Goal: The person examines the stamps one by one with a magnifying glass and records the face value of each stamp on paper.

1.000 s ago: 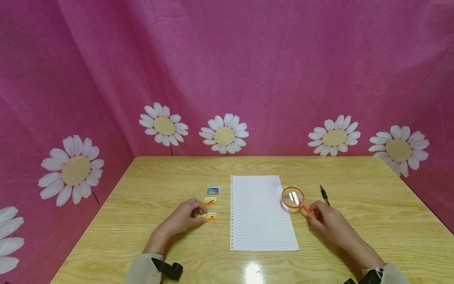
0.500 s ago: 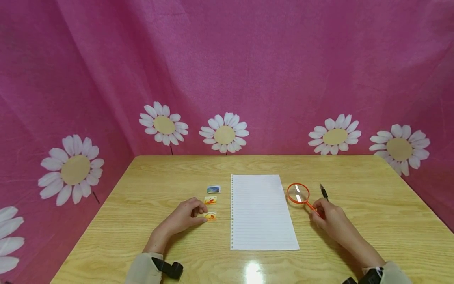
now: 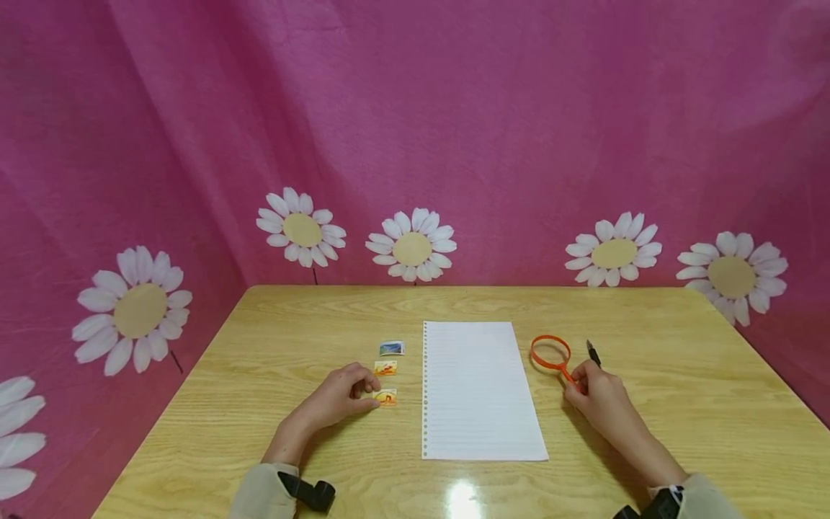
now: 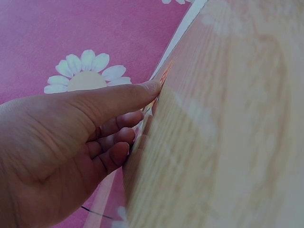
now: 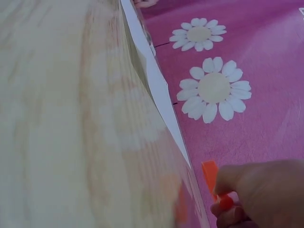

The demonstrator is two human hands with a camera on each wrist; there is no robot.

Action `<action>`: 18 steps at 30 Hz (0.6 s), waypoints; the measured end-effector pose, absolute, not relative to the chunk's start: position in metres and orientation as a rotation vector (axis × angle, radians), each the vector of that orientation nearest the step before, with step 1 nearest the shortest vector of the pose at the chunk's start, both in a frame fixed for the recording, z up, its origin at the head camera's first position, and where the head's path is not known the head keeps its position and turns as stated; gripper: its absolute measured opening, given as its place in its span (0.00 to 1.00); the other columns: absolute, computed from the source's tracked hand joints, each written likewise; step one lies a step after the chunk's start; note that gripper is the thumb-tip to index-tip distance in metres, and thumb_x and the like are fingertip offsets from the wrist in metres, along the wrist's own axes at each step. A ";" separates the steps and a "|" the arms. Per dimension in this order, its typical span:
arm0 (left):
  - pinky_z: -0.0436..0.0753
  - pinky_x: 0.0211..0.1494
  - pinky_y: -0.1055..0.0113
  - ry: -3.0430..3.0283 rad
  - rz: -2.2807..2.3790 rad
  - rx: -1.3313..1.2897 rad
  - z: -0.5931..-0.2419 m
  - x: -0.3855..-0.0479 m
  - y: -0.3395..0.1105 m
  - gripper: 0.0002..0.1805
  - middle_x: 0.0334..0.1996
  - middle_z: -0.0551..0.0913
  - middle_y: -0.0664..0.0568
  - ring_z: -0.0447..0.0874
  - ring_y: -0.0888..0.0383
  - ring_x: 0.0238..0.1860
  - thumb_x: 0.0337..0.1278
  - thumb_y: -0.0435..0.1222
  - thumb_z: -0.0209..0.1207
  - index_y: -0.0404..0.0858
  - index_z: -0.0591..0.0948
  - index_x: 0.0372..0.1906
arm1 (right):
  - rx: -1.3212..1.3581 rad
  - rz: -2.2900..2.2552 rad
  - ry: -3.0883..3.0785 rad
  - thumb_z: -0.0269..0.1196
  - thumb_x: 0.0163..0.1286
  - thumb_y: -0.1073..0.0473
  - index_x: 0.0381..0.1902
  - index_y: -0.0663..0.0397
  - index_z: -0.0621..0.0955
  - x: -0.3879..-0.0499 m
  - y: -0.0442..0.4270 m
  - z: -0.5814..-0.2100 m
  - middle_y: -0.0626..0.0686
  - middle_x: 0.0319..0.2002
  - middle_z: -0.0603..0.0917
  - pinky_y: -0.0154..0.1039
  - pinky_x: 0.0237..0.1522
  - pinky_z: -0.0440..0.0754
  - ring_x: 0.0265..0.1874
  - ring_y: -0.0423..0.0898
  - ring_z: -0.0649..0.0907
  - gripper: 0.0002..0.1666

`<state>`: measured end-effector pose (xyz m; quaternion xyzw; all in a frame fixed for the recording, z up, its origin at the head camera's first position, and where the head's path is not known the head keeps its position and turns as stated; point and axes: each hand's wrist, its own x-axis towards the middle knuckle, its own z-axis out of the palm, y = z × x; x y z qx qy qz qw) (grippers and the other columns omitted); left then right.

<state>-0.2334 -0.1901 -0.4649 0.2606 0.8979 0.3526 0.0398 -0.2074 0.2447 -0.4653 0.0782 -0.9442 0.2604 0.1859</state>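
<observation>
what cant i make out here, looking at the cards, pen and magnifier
- Pen: back end, head view, hidden behind the right hand.
- Magnifier: handle's end, head view, hidden by the right hand.
- Lower card: left edge, head view, partly covered by the left hand; fine print too small.
- Right hand: right wrist view, cut off by the picture's right edge.

There are two hands (image 3: 340, 393), three cards (image 3: 385, 368), six flowers (image 3: 411, 248), one sheet (image 3: 483, 393), one magnifier (image 3: 559, 367) and one pen (image 3: 593, 354).
</observation>
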 end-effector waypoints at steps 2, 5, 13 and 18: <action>0.69 0.35 0.75 2.749 1.083 0.804 -0.466 -0.233 -0.190 0.09 0.32 0.75 0.53 0.66 0.66 0.31 0.56 0.37 0.67 0.40 0.80 0.38 | 0.191 0.755 -2.699 0.64 0.56 0.70 0.33 0.66 0.74 -0.207 0.243 -0.465 0.51 0.19 0.75 0.33 0.23 0.68 0.20 0.42 0.71 0.09; 0.70 0.35 0.75 2.749 1.083 0.806 -0.467 -0.233 -0.190 0.09 0.32 0.75 0.53 0.67 0.66 0.31 0.56 0.38 0.67 0.40 0.80 0.38 | 0.158 0.767 -2.752 0.63 0.57 0.69 0.33 0.66 0.73 -0.208 0.242 -0.464 0.52 0.20 0.75 0.34 0.23 0.68 0.20 0.43 0.71 0.09; 0.69 0.35 0.75 2.753 1.070 0.806 -0.466 -0.233 -0.189 0.08 0.32 0.74 0.53 0.66 0.66 0.30 0.56 0.37 0.67 0.40 0.80 0.38 | 0.114 0.779 -2.794 0.62 0.57 0.68 0.32 0.66 0.74 -0.210 0.241 -0.464 0.53 0.22 0.76 0.37 0.25 0.70 0.21 0.45 0.73 0.08; 0.69 0.35 0.75 2.751 1.073 0.811 -0.465 -0.233 -0.190 0.09 0.32 0.74 0.53 0.66 0.66 0.30 0.56 0.37 0.67 0.40 0.80 0.38 | 0.114 0.777 -2.800 0.61 0.57 0.68 0.32 0.66 0.74 -0.211 0.241 -0.464 0.54 0.23 0.77 0.37 0.25 0.71 0.22 0.45 0.74 0.08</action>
